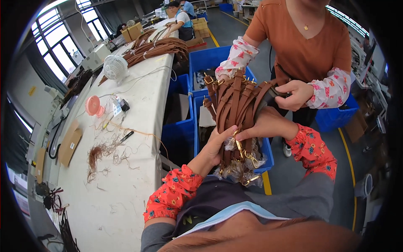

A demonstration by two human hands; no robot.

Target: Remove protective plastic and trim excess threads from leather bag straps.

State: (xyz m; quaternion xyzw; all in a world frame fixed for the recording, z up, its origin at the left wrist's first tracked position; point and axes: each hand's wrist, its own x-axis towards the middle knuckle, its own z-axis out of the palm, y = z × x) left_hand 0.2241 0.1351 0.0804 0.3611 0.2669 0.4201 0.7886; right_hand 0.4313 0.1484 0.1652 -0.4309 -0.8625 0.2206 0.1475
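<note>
A thick bundle of brown leather straps (235, 98) with gold-coloured buckles and snap hooks is held up in front of me, over the blue bins. My left hand (219, 143) grips its near left side, and my right hand (268, 124) wraps round it from the right. Both thumbs meet at the front of the bundle. Below them hang gold clasps (249, 160), partly covered in clear plastic wrap (235, 170). Across from me, a co-worker's hand (296, 93) is at a dark strap end beside the bundle; their other hand is mostly hidden behind the straps.
To my left runs a long white-covered table (121, 201) with a white fan (115, 67), a pink fan (94, 106), loose threads (97, 157) and a pile of brown straps (155, 51). Blue bins (178, 130) stand beside it. Another person (182, 21) sits farther along.
</note>
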